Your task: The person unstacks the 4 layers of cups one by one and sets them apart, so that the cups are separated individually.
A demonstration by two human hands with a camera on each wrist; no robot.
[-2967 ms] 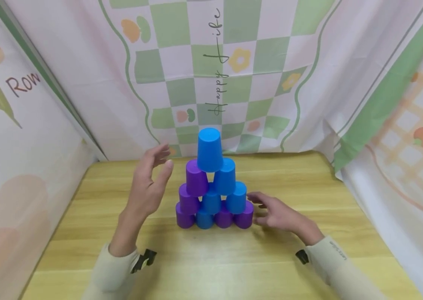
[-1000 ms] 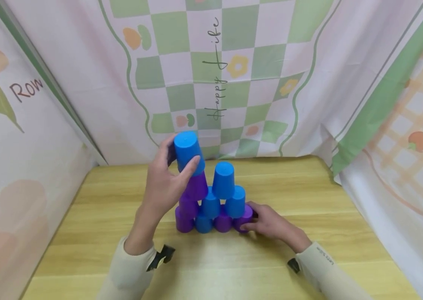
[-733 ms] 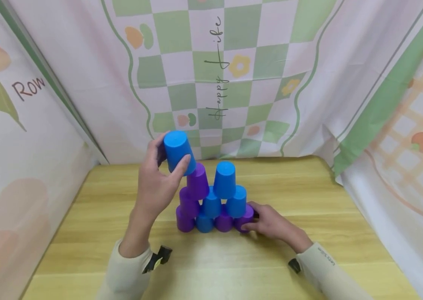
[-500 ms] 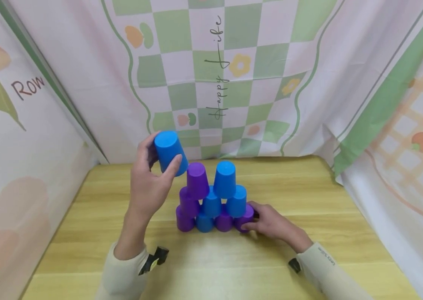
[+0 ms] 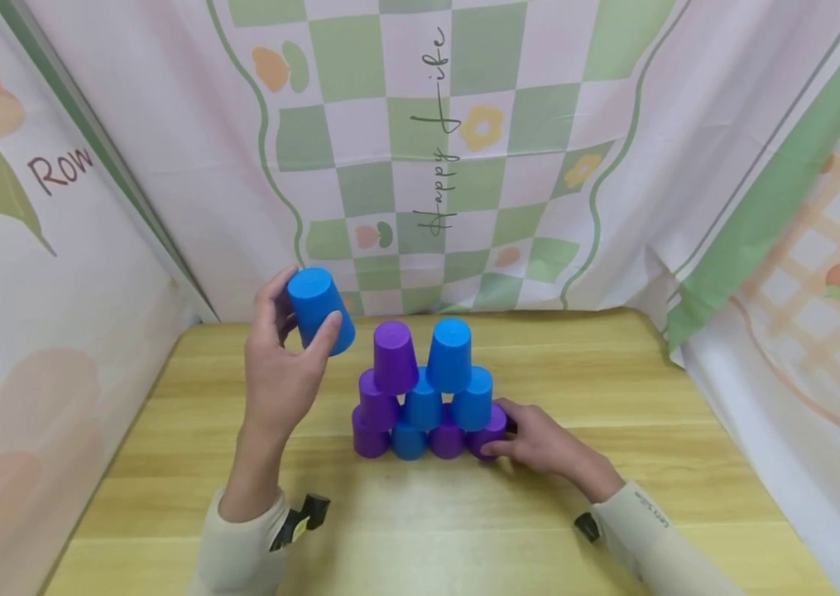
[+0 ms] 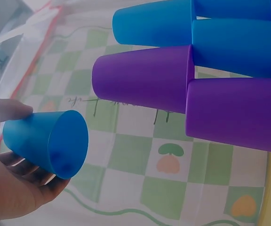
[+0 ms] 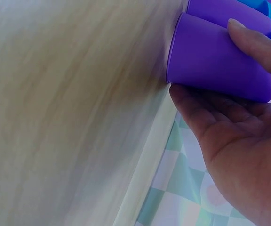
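Observation:
In the head view my left hand (image 5: 278, 385) holds a blue cup (image 5: 319, 310) in the air, left of the stack. The cup is upside down and tilted; its opening faces the stack in the left wrist view. Upside-down cups form a stepped stack: a purple cup (image 5: 394, 360) and a blue cup (image 5: 449, 358) on top, three below, and a bottom row of several on the table. My right hand (image 5: 549, 445) grips the purple cup (image 7: 215, 56) at the bottom row's right end, thumb on one side and fingers on the other.
The stack stands on a wooden table (image 5: 420, 530). Behind it hangs a checkered curtain (image 5: 367, 124) with printed lettering, and more printed cloth (image 5: 25, 314) borders the left and right sides. A black strap with a small device (image 5: 304, 521) sits at the left wrist.
My left hand took the single blue cup from the stack's top and carried it left, tilting it. My right hand moved from beside the stack onto the end purple cup and stays there.

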